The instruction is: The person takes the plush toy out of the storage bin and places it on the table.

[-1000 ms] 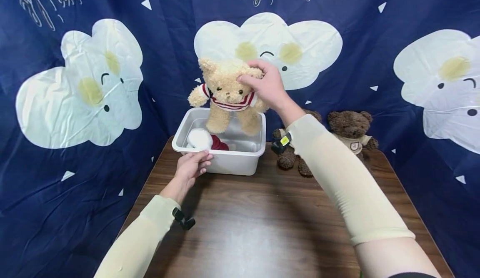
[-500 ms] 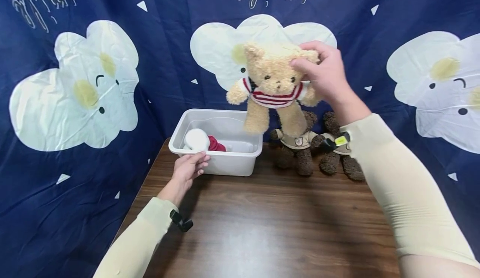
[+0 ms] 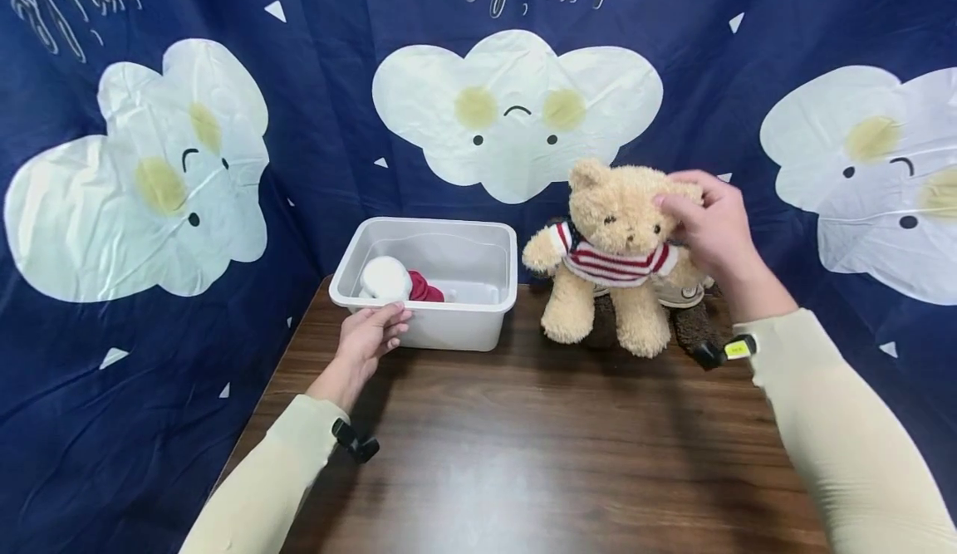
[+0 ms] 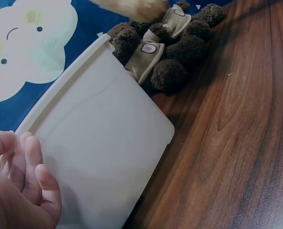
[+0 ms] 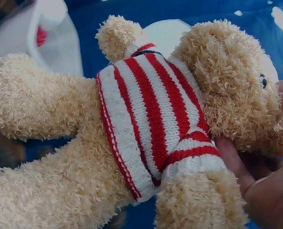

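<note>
My right hand [image 3: 714, 222] grips a tan teddy bear [image 3: 616, 226] by the side of its head. The bear wears a red-and-white striped sweater [image 5: 151, 109] and hangs upright in front of the dark brown bears. Curled round the near rim of a light grey plastic bin [image 3: 471, 326] is my left hand [image 3: 366, 340], its thumb at the rim and fingers below. Inside the bin lie a round white fluffy thing [image 3: 386, 277] and a dark red thing [image 3: 425, 288] beside it.
Two dark brown teddy bears in beige tops sit right of the bin at the table's back, mostly hidden in the head view; one brown bear [image 4: 170, 76] shows in the left wrist view. A blue curtain [image 3: 329, 155] with clouds rises behind the wooden table [image 3: 478, 438].
My right hand has carried the tan bear from over the bin to the right and then lowered it in front of the brown bears. The left hand stays at the bin's rim.
</note>
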Demonstrator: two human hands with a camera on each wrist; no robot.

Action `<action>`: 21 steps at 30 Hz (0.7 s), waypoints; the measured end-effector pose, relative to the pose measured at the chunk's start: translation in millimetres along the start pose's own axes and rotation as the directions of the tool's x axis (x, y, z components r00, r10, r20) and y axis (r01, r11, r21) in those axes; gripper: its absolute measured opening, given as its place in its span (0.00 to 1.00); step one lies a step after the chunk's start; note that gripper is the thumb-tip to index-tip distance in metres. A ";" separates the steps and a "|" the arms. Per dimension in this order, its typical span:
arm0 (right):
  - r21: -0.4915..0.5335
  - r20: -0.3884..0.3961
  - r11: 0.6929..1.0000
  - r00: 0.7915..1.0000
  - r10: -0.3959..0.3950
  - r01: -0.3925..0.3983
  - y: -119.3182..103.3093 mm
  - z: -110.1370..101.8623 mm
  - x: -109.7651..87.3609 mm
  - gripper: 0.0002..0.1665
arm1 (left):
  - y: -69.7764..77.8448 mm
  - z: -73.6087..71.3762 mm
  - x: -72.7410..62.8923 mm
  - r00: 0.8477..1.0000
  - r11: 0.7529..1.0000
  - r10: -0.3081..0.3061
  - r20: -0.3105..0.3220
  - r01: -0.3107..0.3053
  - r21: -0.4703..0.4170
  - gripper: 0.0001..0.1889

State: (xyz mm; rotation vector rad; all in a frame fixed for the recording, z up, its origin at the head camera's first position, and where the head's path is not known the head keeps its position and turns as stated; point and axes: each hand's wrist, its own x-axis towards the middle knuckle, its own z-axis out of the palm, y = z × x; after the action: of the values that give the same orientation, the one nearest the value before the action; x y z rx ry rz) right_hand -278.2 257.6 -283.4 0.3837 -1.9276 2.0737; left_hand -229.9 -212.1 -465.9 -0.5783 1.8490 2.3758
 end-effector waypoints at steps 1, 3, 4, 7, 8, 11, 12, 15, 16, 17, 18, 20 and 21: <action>-0.011 0.008 1.000 1.000 0.024 -0.024 7.6 -3.1 -4.4 0.12 | -0.4 0.3 -0.3 1.000 1.000 0.004 -0.002 -0.004 0.000 0.09; -0.037 0.021 0.997 0.998 0.064 -0.063 22.9 -7.8 -12.3 0.11 | -1.3 1.1 -0.9 1.000 1.000 0.009 -0.011 -0.009 0.001 0.08; -0.072 0.026 0.995 0.997 0.073 -0.071 30.3 -9.7 -15.8 0.10 | -1.6 1.4 -1.0 1.000 1.000 0.010 -0.012 -0.010 0.000 0.07; -0.166 0.048 0.981 0.993 0.112 -0.103 51.4 -14.0 -25.6 0.11 | -2.2 1.7 -1.1 1.000 1.000 0.004 -0.007 -0.004 -0.004 0.07; -0.193 0.057 0.975 0.990 0.128 -0.114 57.9 -14.7 -28.6 0.11 | -2.3 1.6 -1.2 1.000 1.000 -0.001 -0.006 0.001 -0.006 0.07; -0.213 0.095 0.961 0.975 0.199 -0.175 76.3 -15.8 -38.2 0.14 | -2.5 0.6 -1.3 1.000 1.000 -0.015 -0.001 0.015 -0.009 0.07; -0.219 0.107 0.956 0.969 0.221 -0.194 82.0 -16.1 -41.2 0.16 | -2.3 0.5 -1.7 1.000 1.000 -0.020 0.001 0.020 -0.008 0.07; -0.221 0.128 0.946 0.954 0.271 -0.239 98.5 -17.1 -49.0 0.20 | 2.6 2.0 -6.9 1.000 1.000 -0.029 0.012 0.029 0.001 0.06; -0.232 0.128 0.943 0.953 0.274 -0.240 104.1 -17.7 -50.9 0.20 | 3.3 2.0 -7.2 0.999 1.000 -0.031 0.016 0.031 0.002 0.06; -0.236 0.129 0.942 0.953 0.274 -0.239 109.0 -18.3 -52.5 0.20 | 4.2 2.3 -7.9 0.999 0.999 -0.033 0.018 0.033 0.004 0.06; -0.230 0.132 0.943 0.952 0.276 -0.241 113.3 -19.0 -54.0 0.19 | 5.4 2.8 -8.7 0.999 0.999 -0.035 0.018 0.035 0.007 0.06; -0.221 0.129 0.945 0.953 0.273 -0.241 120.8 -20.7 -56.0 0.19 | 5.8 3.0 -8.4 0.999 0.999 -0.037 0.014 0.037 0.008 0.06; -0.219 0.128 0.946 0.954 0.270 -0.238 124.0 -21.5 -57.1 0.19 | 4.5 2.4 -5.8 0.999 0.999 -0.039 0.011 0.039 0.008 0.06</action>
State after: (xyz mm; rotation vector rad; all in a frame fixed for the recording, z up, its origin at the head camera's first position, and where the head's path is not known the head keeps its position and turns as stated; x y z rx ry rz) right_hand -272.7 269.1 -421.0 0.2697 -2.3687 2.0219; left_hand -226.4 -210.0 -459.3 -0.5941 1.8252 2.3411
